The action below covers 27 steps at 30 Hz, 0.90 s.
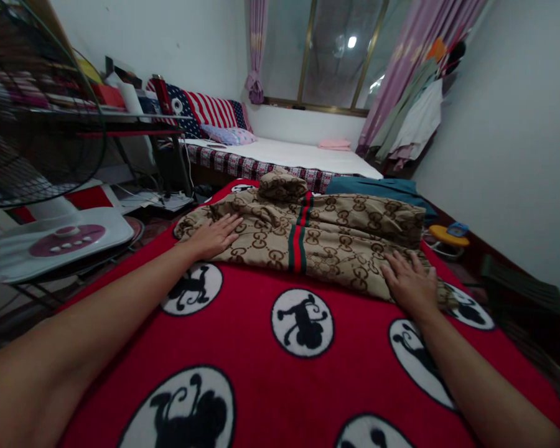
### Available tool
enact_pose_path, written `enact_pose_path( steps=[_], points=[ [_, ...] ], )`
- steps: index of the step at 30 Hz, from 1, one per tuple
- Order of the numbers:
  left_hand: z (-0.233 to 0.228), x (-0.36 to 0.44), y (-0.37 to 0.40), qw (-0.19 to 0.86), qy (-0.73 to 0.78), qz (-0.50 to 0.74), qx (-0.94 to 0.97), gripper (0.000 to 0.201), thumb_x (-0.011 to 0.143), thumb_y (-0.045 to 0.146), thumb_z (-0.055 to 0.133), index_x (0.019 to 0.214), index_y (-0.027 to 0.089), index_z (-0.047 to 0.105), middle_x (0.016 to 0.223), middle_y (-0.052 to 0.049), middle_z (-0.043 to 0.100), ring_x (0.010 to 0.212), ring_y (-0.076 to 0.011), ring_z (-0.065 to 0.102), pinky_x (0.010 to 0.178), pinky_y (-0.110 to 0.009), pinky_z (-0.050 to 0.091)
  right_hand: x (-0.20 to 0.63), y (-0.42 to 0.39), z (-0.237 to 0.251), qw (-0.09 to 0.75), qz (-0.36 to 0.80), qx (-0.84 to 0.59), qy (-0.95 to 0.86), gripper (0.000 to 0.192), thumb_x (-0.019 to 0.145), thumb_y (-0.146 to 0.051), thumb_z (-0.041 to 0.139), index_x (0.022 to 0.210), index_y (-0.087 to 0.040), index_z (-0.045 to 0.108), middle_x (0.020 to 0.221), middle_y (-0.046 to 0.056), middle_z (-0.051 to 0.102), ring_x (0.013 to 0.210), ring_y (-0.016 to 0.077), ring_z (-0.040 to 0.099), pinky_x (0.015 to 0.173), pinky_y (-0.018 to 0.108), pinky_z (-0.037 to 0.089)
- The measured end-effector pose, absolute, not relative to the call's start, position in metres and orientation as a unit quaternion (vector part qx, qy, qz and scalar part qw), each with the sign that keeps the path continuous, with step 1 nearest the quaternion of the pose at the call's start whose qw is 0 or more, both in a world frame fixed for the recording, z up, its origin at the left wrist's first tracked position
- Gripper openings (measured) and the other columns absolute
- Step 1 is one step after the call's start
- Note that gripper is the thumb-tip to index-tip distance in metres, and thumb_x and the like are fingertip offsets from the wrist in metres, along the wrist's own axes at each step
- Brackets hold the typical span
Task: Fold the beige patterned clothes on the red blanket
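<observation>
Can see fan base point(68, 241) on L, nr desk point(121, 116) w/ red flask point(161, 93). Beyond, can spot striped cushion point(212, 109), pillow point(231, 135) + folded pink cloth point(335, 145) on bed point(289, 150). Also got window point(340, 56) btwn purple curtains point(256, 50), clothes point(420, 118) hung R, yellow stool point(441, 234) w/ blue item point(458, 229).

Tan garment point(336, 249), brown interlocking double-G print all over, spread before me. Green-red-green stripe point(297, 249) crosses it near middle, broken and slightly offset at fold. Cloth folded into long, low bundle, lying crosswise on red blanket point(256, 323). Near layer fairly smooth, shallow creases only; far side more rumpled. Hood-like lump point(282, 185) bunched up along far edge, just left of stripe. Right part looks layered, its end close to blanket's side edge.
</observation>
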<state>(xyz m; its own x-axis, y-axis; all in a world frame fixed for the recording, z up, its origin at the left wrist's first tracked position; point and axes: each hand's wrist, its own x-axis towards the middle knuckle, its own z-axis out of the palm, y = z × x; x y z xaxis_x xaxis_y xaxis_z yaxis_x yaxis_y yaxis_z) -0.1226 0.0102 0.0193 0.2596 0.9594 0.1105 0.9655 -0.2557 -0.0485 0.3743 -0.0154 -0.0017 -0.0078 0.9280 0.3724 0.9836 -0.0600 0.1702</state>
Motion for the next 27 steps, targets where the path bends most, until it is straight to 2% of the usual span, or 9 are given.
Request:
enact_pose_path(
  steps=[5,9,11,13,15,18,20,22,27],
  points=[
    [0.031,-0.12,-0.001,0.053,-0.6,-0.004,-0.798,0.062,0.098,0.045,0.025,0.154,0.018,0.018,0.16,-0.013,0.015,0.147,-0.0282,0.014,0.114,-0.054,0.021,0.374,-0.017,0.0,0.076,-0.191,-0.7,-0.684,0.053,0.098,-0.041,0.024,0.141,-0.022,0.047,0.151,0.006,0.041,0.144,0.0318,0.023,0.109,0.064,0.022],
    [0.051,-0.129,-0.03,0.033,-0.524,0.014,-0.851,0.065,0.091,0.048,0.046,0.148,0.02,0.035,0.156,-0.015,0.027,0.142,-0.0297,0.03,0.113,-0.043,0.028,0.398,-0.031,0.014,0.066,-0.096,-0.618,-0.777,0.058,0.092,-0.049,0.039,0.143,-0.021,0.044,0.15,0.011,0.041,0.141,0.032,0.032,0.11,0.062,0.023],
    [0.058,-0.132,-0.046,0.024,-0.479,0.015,-0.877,0.062,0.085,0.039,0.058,0.144,0.026,0.044,0.153,-0.011,0.035,0.138,-0.0285,0.038,0.111,-0.039,0.032,0.416,-0.042,0.024,0.052,-0.036,-0.547,-0.835,0.064,0.085,-0.048,0.05,0.144,-0.025,0.042,0.151,0.01,0.04,0.138,0.0309,0.037,0.111,0.058,0.026],
    [0.061,-0.131,-0.056,0.034,-0.462,0.016,-0.886,0.064,0.079,0.024,0.06,0.141,0.03,0.047,0.15,-0.008,0.041,0.133,-0.0277,0.044,0.109,-0.037,0.037,0.432,-0.052,0.031,0.039,-0.015,-0.506,-0.862,0.067,0.078,-0.035,0.058,0.143,-0.027,0.044,0.151,0.008,0.04,0.139,0.0297,0.037,0.111,0.053,0.03],
    [0.058,-0.126,-0.058,0.06,-0.47,0.021,-0.88,0.068,0.076,0.01,0.054,0.141,0.031,0.047,0.146,-0.007,0.046,0.127,-0.0264,0.05,0.104,-0.036,0.041,0.44,-0.057,0.032,0.034,-0.035,-0.502,-0.863,0.068,0.072,-0.018,0.056,0.139,-0.026,0.05,0.15,0.008,0.042,0.138,0.0281,0.037,0.11,0.049,0.032],
    [0.05,-0.113,-0.049,0.101,-0.482,0.019,-0.87,0.069,0.076,0.001,0.044,0.138,0.032,0.051,0.129,-0.008,0.057,0.114,-0.0233,0.057,0.095,-0.033,0.046,0.436,-0.058,0.027,0.043,-0.111,-0.53,-0.84,0.069,0.068,-0.004,0.046,0.134,-0.022,0.055,0.142,0.009,0.051,0.128,0.027,0.049,0.101,0.045,0.042],
    [0.05,-0.105,-0.041,0.115,-0.479,0.02,-0.87,0.063,0.078,0.002,0.043,0.134,0.03,0.056,0.116,-0.008,0.062,0.106,-0.023,0.06,0.091,-0.032,0.047,0.427,-0.056,0.026,0.046,-0.165,-0.542,-0.822,0.063,0.072,-0.001,0.043,0.129,-0.022,0.059,0.13,0.01,0.06,0.114,0.0272,0.057,0.087,0.042,0.047],
    [0.057,-0.097,-0.038,0.118,-0.468,0.028,-0.875,0.056,0.079,0.003,0.042,0.127,0.026,0.062,0.107,-0.009,0.064,0.102,-0.0238,0.06,0.088,-0.032,0.047,0.419,-0.057,0.033,0.046,-0.203,-0.541,-0.815,0.055,0.077,0.0,0.042,0.12,-0.024,0.065,0.115,0.01,0.066,0.103,0.0258,0.06,0.077,0.037,0.046],
    [0.106,-0.092,-0.055,0.122,-0.477,0.039,-0.869,0.055,0.073,0.001,0.043,0.11,0.029,0.072,0.094,-0.008,0.063,0.095,-0.0265,0.06,0.082,-0.035,0.046,0.415,-0.081,0.078,0.075,-0.259,-0.51,-0.817,0.039,0.081,-0.005,0.045,0.1,-0.025,0.073,0.099,0.007,0.068,0.095,0.0234,0.059,0.076,0.034,0.04]
  ],
)
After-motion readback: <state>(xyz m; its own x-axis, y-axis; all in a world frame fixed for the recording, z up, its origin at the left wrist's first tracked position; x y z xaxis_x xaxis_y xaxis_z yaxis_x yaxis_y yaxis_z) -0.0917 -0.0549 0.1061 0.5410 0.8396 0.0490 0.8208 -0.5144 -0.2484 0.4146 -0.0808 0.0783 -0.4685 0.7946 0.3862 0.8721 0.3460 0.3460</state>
